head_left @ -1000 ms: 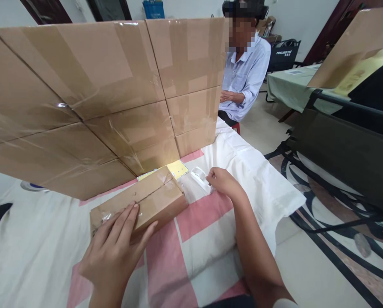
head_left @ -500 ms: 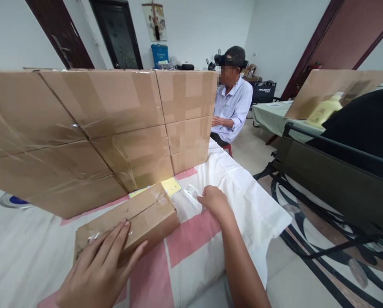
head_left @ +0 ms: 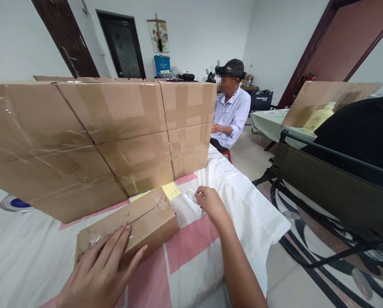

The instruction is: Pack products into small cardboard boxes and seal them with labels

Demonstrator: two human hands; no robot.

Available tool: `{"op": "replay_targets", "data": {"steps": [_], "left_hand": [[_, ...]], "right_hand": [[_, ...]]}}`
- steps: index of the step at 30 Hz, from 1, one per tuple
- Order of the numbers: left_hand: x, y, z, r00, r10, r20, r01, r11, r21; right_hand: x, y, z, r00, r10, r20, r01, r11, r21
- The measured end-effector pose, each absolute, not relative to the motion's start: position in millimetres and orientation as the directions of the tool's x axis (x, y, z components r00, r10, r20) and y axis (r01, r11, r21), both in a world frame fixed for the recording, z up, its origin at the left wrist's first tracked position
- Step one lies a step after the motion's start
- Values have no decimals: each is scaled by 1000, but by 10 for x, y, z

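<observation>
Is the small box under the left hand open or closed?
Closed. On the small cardboard box both flaps lie flat, taped along the seam.

Left hand [head_left: 100,273] lay palm down at lower left, fingers straight, slightly spread and pointing forward, thumb splayed to the right. Right forearm [head_left: 239,265], bare, stretched forward and leftward from the lower edge; right hand [head_left: 210,202] was half closed, fingers curled inward, knuckles uppermost.
</observation>
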State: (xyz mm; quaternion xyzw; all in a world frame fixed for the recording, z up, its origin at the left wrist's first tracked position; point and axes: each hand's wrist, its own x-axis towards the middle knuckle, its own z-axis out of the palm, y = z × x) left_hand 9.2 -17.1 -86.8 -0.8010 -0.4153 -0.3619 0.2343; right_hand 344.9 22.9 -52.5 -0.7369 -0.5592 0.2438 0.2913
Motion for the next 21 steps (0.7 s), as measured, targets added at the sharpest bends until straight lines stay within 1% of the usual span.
{"op": "replay_targets", "data": {"steps": [2,4,10,13,15,16,18,19,20,21], "left_hand": [[97,-176,-850,397,502,768,846,-524,-95],[110,-184,-818,402,503,765,861,-492,-130],[191,-156,-736,433,445,784,868,-440,-229],[170,-156,-678,432,444,785,867,-444,-226],[142,-240,-589,413,450,792,862,-474,-180],[150,-316,-529,389,437,811,856,-497,-143],[278,-511,-400,391,367,844,773,-629,-85],[421,-606,-346,392,325,860,705,-708,-54],[620,-677,-310,459,276,845,567,-823,-40],[869,-710,-300,494,266,828,459,-888,11]], "right_hand": [[3438,247,-564,246,969,-29,632,-184,-752],[3428,268,-607,261,965,-2,613,-168,-772],[3434,310,-692,323,946,27,628,-192,-754],[3451,322,-721,323,945,43,607,-172,-776],[3463,333,-737,335,942,24,570,-182,-801],[3470,338,-743,344,939,1,537,-196,-821],[3487,340,-750,351,934,-62,446,-225,-866],[3497,337,-751,347,934,-87,396,-230,-889],[3507,330,-750,339,935,-103,347,-226,-910],[3517,321,-749,335,936,-105,297,-210,-931]]}}
